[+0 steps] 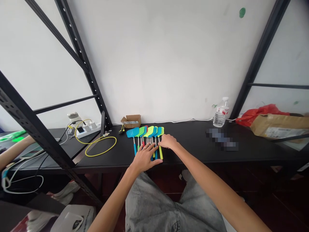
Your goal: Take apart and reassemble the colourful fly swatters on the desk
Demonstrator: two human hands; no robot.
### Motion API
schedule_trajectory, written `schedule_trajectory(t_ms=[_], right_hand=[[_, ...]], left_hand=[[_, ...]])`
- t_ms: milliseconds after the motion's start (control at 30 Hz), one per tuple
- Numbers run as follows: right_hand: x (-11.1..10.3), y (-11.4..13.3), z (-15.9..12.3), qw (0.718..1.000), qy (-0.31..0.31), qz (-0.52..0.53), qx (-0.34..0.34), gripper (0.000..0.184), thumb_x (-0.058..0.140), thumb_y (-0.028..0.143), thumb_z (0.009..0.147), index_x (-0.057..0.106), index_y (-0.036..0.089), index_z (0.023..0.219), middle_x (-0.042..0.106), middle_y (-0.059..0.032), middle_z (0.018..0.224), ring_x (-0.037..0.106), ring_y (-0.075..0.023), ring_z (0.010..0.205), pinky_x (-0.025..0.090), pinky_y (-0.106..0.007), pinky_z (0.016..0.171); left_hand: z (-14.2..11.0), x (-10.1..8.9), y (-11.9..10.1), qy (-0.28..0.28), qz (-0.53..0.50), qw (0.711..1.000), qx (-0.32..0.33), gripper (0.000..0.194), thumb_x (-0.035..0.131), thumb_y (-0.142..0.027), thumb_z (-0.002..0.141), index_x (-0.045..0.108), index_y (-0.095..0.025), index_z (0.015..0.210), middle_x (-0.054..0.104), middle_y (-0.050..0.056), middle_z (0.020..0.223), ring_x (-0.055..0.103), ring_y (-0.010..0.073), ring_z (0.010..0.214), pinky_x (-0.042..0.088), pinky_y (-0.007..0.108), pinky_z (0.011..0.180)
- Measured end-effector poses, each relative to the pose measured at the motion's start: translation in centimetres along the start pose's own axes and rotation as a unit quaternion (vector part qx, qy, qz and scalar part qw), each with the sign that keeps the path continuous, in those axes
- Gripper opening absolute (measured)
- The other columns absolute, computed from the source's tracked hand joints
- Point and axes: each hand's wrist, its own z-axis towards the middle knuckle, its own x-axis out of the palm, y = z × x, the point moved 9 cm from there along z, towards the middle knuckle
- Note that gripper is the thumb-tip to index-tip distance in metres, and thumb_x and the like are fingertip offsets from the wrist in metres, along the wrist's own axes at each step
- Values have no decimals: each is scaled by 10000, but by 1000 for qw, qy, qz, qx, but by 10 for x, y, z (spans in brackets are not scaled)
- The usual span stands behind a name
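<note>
Several fly swatters lie side by side on the black table, heads toward the wall and handles toward me. At the left end is a blue fly swatter (pixel 132 132); green, red, yellow and more blue ones overlap beside it. Spread flat across the handles is my left hand (pixel 145 158), its fingers apart and a ring on one. My right hand (pixel 168 141) is curled at the right end of the row, fingertips at the shaft of the outermost yellow-green fly swatter (pixel 160 152). The exact grip is partly hidden by the hand itself.
Behind the row stands an open small cardboard box (pixel 131 121). To the left are a yellow cable (pixel 116 141) and a white power strip (pixel 88 129). A water bottle (pixel 220 113) and a brown package (pixel 280 127) are at right. Another person's arm (pixel 16 151) shows at far left.
</note>
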Motion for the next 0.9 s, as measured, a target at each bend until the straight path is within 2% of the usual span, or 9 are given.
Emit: schedule_trajectory(t_ms=[167, 300, 433, 533, 600, 700, 767, 833, 900], right_hand=[[5, 5, -1, 998, 57, 17, 19, 132, 655, 281, 720, 687, 161, 675, 686, -71, 612, 700, -217, 614, 543, -326, 662], [13, -1, -1, 989, 99, 107, 29, 175, 634, 239, 727, 623, 147, 578, 664, -73, 552, 658, -183, 488, 533, -271, 528], [11, -33, -3, 976, 69, 202, 31, 219, 629, 281, 743, 590, 152, 570, 647, -108, 527, 640, -220, 450, 497, -281, 425], [11, -65, -12, 956, 47, 289, 24, 266, 581, 300, 789, 567, 160, 562, 614, -94, 491, 613, -202, 430, 481, -274, 412], [5, -82, -20, 923, 2, 384, 13, 244, 556, 308, 814, 575, 163, 619, 604, -61, 511, 600, -172, 439, 484, -257, 427], [-8, -91, -34, 841, -68, 536, -32, 193, 566, 355, 833, 600, 176, 769, 598, -17, 595, 617, -154, 525, 497, -239, 464], [-16, -88, -44, 784, -101, 609, -69, 226, 598, 416, 832, 614, 191, 837, 606, -10, 671, 626, -155, 607, 499, -233, 493], [-24, -85, -52, 736, -127, 658, -98, 279, 625, 475, 827, 624, 196, 847, 625, -20, 748, 626, -155, 677, 505, -234, 544], [-31, -91, -56, 690, -156, 700, -99, 315, 643, 503, 823, 621, 190, 802, 629, -27, 766, 617, -150, 692, 505, -239, 584]], left_hand=[[-6, -3, 7, 0, 6, 1000, 18, 719, 383, -712, 884, 406, -308, 1477, 377, 31, 1548, 298, 312, 1440, 225, 489, 1177], [-9, -7, 11, -6, 14, 1000, 9, 648, 409, -657, 903, 452, -309, 1448, 405, 19, 1532, 331, 303, 1426, 243, 492, 1174], [-10, -11, 12, -7, 14, 1000, -6, 597, 463, -577, 904, 476, -299, 1432, 422, 16, 1521, 343, 296, 1421, 258, 488, 1169], [-8, -17, 8, -9, -1, 1000, -26, 565, 489, -566, 894, 545, -275, 1375, 468, 36, 1489, 372, 306, 1401, 258, 483, 1165], [-2, -24, -4, -30, -25, 998, -42, 528, 467, -573, 906, 609, -250, 1298, 525, 56, 1437, 429, 306, 1358, 283, 468, 1146], [16, -33, -38, -67, -106, 991, -46, 507, 374, -564, 953, 617, -229, 1244, 624, 75, 1303, 577, 249, 1190, 419, 360, 1007], [32, -27, -64, -56, -152, 985, -66, 512, 331, -587, 960, 626, -225, 1170, 701, 77, 1099, 651, 239, 1019, 470, 310, 838], [47, -19, -84, -50, -152, 981, -111, 508, 326, -594, 957, 623, -204, 1089, 712, 82, 921, 672, 256, 877, 451, 296, 717], [58, -11, -104, -60, -154, 978, -130, 500, 242, -537, 992, 616, -210, 1048, 706, 86, 891, 669, 256, 833, 416, 286, 673]])
